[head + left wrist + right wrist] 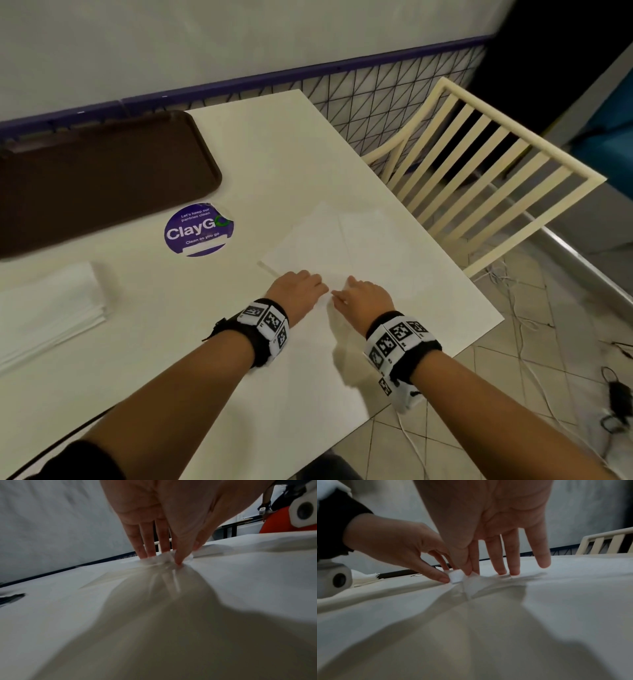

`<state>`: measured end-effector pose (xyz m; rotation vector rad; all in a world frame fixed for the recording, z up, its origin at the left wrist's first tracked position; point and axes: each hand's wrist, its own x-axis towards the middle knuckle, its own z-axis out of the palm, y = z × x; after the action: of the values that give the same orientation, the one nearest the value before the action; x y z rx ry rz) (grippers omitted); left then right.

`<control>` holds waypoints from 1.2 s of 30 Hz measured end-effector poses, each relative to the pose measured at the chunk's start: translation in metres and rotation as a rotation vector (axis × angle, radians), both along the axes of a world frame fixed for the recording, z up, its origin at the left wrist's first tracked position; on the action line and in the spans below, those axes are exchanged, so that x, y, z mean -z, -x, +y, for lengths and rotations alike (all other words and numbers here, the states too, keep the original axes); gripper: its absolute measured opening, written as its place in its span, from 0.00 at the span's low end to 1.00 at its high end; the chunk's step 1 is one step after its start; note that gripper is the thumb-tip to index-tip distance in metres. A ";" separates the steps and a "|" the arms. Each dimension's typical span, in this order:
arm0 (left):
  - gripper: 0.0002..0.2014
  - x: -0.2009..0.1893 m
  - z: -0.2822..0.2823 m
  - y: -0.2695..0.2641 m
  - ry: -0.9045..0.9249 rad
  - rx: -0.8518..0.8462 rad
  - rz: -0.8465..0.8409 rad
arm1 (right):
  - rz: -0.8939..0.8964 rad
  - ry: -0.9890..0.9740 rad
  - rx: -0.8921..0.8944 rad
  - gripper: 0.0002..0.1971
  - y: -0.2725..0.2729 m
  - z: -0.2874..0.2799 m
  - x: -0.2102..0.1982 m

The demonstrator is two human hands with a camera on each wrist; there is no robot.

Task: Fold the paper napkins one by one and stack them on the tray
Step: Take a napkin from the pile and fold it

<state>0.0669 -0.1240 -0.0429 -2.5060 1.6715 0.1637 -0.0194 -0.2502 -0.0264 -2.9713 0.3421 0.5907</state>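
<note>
**Paper napkins: first fold just starting, tray bare**

The thin white paper napkin (329, 246) being worked lies spread flat on the white desk (274, 154), near its right edge, with faint crease lines across it. Both hands are at its near corner: the left hand (296, 287) pinches a small raised flap of paper between thumb and fingers, and the right hand (364, 296) pinches the paper beside it, its other fingers resting straight on the sheet. By my reading the fold has only begun.

The dark brown plastic tray (102, 178) sits at the far left of the desk, well apart from the hands, with nothing stacked on it, so every napkin remains to be placed.

Count: one tray; one open napkin; one pile of white napkins (44, 308) at the left, too many and too thin to number; two hands.
</note>
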 end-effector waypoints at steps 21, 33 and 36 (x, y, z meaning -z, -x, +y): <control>0.19 -0.031 -0.001 -0.025 0.121 -0.149 0.507 | -0.066 -0.120 -0.012 0.30 0.012 -0.023 -0.006; 0.14 -0.069 0.090 -0.031 0.592 -0.356 0.532 | -0.112 -0.264 -0.066 0.28 -0.013 0.016 -0.049; 0.17 -0.058 0.126 -0.017 0.521 -0.502 0.560 | -0.052 -0.206 -0.179 0.21 -0.020 0.040 -0.042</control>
<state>0.0837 0.0017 0.0155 -3.5032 1.2989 0.5925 0.0005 -0.2107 0.0158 -2.8290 0.0087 0.5290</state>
